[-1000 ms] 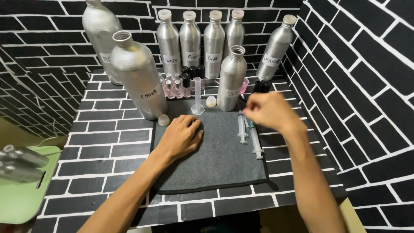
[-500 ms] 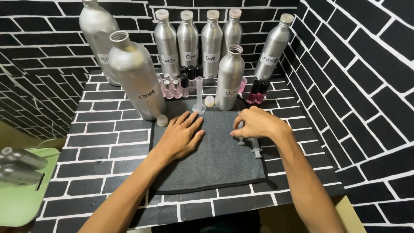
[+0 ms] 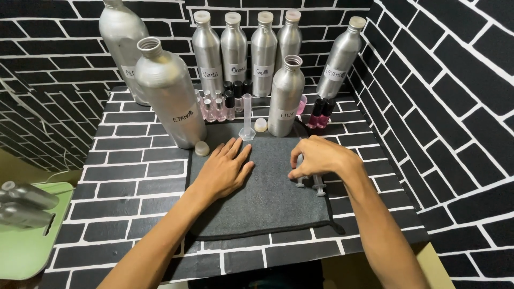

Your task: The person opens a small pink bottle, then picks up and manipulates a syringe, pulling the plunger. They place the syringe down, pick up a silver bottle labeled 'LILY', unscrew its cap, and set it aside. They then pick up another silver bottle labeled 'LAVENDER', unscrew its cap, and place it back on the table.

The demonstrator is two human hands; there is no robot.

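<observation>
My left hand (image 3: 227, 168) lies flat, palm down and fingers spread, on the left part of a dark grey cloth mat (image 3: 262, 206). My right hand (image 3: 318, 158) rests on the mat's right side with its fingertips pinching one of two clear plastic syringes (image 3: 310, 182) that lie there side by side. A clear narrow measuring cylinder (image 3: 247, 118) stands upright at the mat's far edge, just beyond my left fingertips. An open silver bottle (image 3: 285, 96) stands behind my right hand, with its pale cap (image 3: 261, 124) lying beside it.
A large open silver bottle (image 3: 170, 93) stands far left of the mat, its cap (image 3: 202, 148) beside it. Several capped silver bottles (image 3: 249, 51) line the back wall. Small glass vials (image 3: 220, 104) and dark pink roller bottles (image 3: 320, 112) stand among them. A green surface (image 3: 32, 235) lies at left.
My right hand came down from the bottles at the back right to the syringes on the mat. My left hand stayed flat on the mat.
</observation>
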